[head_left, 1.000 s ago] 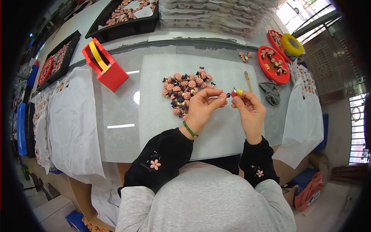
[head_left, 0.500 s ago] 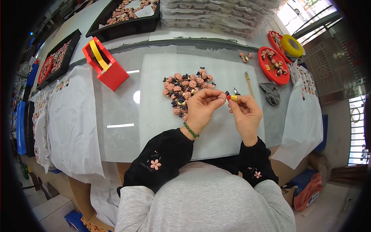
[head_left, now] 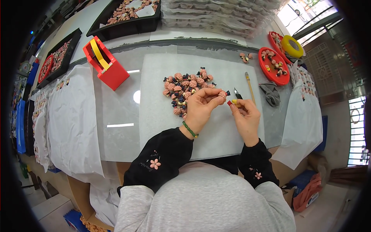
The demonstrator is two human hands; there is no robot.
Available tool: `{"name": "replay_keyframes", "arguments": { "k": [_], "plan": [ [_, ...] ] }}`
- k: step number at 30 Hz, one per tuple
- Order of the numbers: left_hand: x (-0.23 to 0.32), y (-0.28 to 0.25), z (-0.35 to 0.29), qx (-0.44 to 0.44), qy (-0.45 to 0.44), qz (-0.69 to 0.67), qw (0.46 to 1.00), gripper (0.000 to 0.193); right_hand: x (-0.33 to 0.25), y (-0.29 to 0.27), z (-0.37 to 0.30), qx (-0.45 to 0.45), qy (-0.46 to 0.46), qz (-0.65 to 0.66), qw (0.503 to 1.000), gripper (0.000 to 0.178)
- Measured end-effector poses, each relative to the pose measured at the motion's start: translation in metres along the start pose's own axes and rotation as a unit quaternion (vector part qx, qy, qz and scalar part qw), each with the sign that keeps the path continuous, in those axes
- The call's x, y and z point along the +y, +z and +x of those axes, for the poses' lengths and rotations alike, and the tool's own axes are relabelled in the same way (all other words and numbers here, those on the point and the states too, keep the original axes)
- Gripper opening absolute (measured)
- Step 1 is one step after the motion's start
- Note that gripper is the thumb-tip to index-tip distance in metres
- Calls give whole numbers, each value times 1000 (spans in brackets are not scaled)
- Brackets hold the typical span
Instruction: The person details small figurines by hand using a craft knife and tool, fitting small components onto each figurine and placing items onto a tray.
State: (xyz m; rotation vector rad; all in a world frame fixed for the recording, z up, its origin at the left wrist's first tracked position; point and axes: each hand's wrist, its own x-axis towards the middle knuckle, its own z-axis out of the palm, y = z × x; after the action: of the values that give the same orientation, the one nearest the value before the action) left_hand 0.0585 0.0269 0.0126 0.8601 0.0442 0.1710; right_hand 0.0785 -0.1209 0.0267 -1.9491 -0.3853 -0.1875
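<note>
Between the thumb and forefinger of my left hand [head_left: 201, 107] is a small pink, bumpy figurine [head_left: 222, 95] with a dark blue end pointing right. Just to the right, my right hand [head_left: 246, 118] is closed in a pinch, a short gap away from the figurine. Red and yellow bits [head_left: 232, 102] show at its thumb and forefinger tips; I cannot tell whether they are fingertip covers or a held piece. A heap of similar pink and dark blue figurines [head_left: 184, 88] lies beyond my left hand on a white foam sheet [head_left: 162, 139].
A craft knife [head_left: 237, 94] and a thin brush-like stick [head_left: 250, 87] lie right of my hands. Beyond are a grey cloth [head_left: 269, 94] and a red tray [head_left: 283, 79] of figurines. A red tape dispenser [head_left: 112, 73] stands left; black trays [head_left: 127, 30] line the back.
My right hand has drawn slightly down and away from the figurine, opening a gap. My left hand stays nearly in place, still pinching the figurine.
</note>
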Motion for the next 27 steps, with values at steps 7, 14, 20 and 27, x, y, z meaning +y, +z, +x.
{"name": "replay_keyframes", "arguments": {
  "k": [7,14,20,27],
  "plan": [
    [-2,0,1,8,2,16,1000,21,7,-7,-2,-43,33,-122,991,18],
    [-1,0,-1,3,1,38,999,24,15,-17,5,32,-82,-250,964,21],
    [1,2,-1,2,-7,28,1000,24,35,-25,11,22,-65,-252,965,23],
    [2,1,-1,4,-27,29,999,24,12,-20,14,57,-104,-199,973,26]
  ]
}}
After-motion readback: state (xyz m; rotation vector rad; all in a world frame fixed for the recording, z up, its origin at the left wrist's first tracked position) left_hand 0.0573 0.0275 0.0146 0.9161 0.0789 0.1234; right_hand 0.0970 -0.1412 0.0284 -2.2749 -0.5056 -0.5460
